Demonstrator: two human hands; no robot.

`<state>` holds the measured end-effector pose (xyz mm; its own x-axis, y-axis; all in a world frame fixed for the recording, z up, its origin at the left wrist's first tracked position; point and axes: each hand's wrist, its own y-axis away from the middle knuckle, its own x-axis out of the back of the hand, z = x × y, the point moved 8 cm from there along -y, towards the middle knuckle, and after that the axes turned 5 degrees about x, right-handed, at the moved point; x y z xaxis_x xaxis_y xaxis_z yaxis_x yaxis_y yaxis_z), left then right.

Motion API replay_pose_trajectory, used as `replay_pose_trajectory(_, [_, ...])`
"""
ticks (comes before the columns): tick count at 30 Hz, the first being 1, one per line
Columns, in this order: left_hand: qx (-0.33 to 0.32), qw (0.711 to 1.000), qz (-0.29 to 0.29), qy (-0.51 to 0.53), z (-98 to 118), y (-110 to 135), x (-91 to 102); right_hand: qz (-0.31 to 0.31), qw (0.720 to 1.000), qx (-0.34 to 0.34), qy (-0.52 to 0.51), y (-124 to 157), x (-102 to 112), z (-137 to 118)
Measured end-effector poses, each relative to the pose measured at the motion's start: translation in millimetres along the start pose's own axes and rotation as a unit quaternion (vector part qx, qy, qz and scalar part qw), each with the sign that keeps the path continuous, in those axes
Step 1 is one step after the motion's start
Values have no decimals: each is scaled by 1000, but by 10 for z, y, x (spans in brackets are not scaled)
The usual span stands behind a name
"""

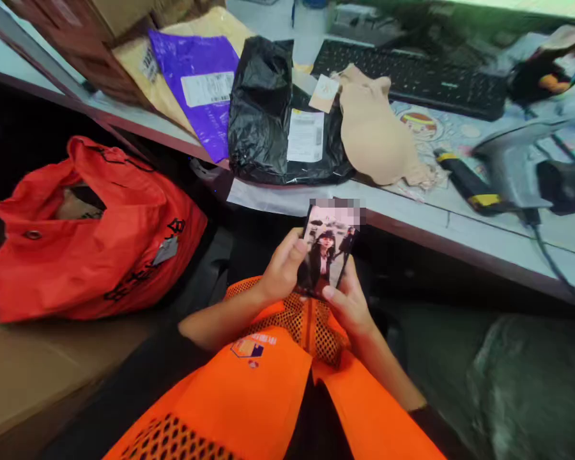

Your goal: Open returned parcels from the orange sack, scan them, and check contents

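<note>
A smartphone (pixel 322 255) with its lit screen showing a picture of a person is held upright above my lap, just in front of the desk edge. My left hand (pixel 282 268) grips its left side, thumb along the edge of the screen. On the lower right side, my right hand (pixel 349 297) is closed round it, thumb at the bottom of the screen. The fingers behind the phone are hidden. On the desk beyond lie a black plastic mailer (pixel 261 115) with a white label and a beige padded garment (pixel 374 131) with a paper tag (pixel 324 93).
Left of the black mailer lies a purple mailer (pixel 196 89). A keyboard (pixel 412 76), a box cutter (pixel 467 182) and a barcode scanner (pixel 512 166) with a cable are to the right. A red bag (pixel 96 236) stands at the left, below the desk edge (pixel 412 236).
</note>
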<state>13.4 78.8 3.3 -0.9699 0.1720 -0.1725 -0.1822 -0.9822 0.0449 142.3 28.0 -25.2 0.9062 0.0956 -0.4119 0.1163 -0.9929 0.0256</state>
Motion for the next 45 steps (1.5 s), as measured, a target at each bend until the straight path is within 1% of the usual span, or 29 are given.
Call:
replay_pose_trajectory(3, [22, 1000, 1, 8, -48, -33, 30, 1, 996, -57, -70, -4, -52, 80])
replay_pose_trajectory(7, [27, 1000, -3, 8, -85, -56, 70, -9, 988, -104, -114, 13, -109, 109])
replay_pose_trajectory(10, [28, 1000, -7, 9, -121, -63, 87, -12, 990, -114, -77, 34, -89, 114])
replay_pose_trajectory(13, [27, 1000, -12, 10, -137, -75, 83, 11, 995, -99, -18, 35, -16, 103])
replay_pose_trajectory(15, [23, 1000, -16, 2, -118, -91, 78, 7, 996, -89, -10, 26, -11, 89])
replay_pose_trajectory(19, [13, 999, -14, -41, -13, -153, 95, -21, 996, -88, -28, 17, -55, 68])
replay_pose_trajectory(24, [-46, 993, 23, -110, 267, -299, 190, -64, 993, -95, -33, 81, -121, 75])
replay_pose_trajectory(26, [-59, 987, 37, -143, 364, -374, 225, -67, 993, -100, -22, 116, -129, 90])
replay_pose_trajectory(29, [-51, 978, 45, -196, 431, -468, 268, -56, 993, -106, -9, 150, -126, 108])
replay_pose_trajectory(30, [-41, 978, 33, -204, 424, -486, 268, -52, 993, -107, -9, 155, -122, 111])
replay_pose_trajectory(31, [-27, 979, 8, -203, 399, -495, 253, -46, 993, -108, -12, 157, -114, 113])
replay_pose_trajectory(33, [13, 982, -73, -175, 299, -471, 179, -32, 993, -108, -26, 155, -86, 120])
replay_pose_trajectory(35, [56, 979, -155, -123, 185, -396, 92, -14, 994, -106, -38, 148, -42, 127])
replay_pose_trajectory(36, [70, 976, -180, -98, 144, -358, 65, -3, 993, -106, -42, 144, -16, 130])
replay_pose_trajectory(37, [75, 976, -188, -77, 118, -330, 55, 6, 993, -107, -45, 140, 6, 133])
replay_pose_trajectory(39, [65, 981, -175, -55, 104, -307, 68, 18, 992, -111, -54, 133, 28, 137])
replay_pose_trajectory(42, [34, 987, -137, -72, 124, -311, 98, 25, 990, -119, -73, 119, 21, 134])
replay_pose_trajectory(45, [23, 988, -119, -92, 121, -318, 93, 37, 990, -114, -79, 93, 12, 119])
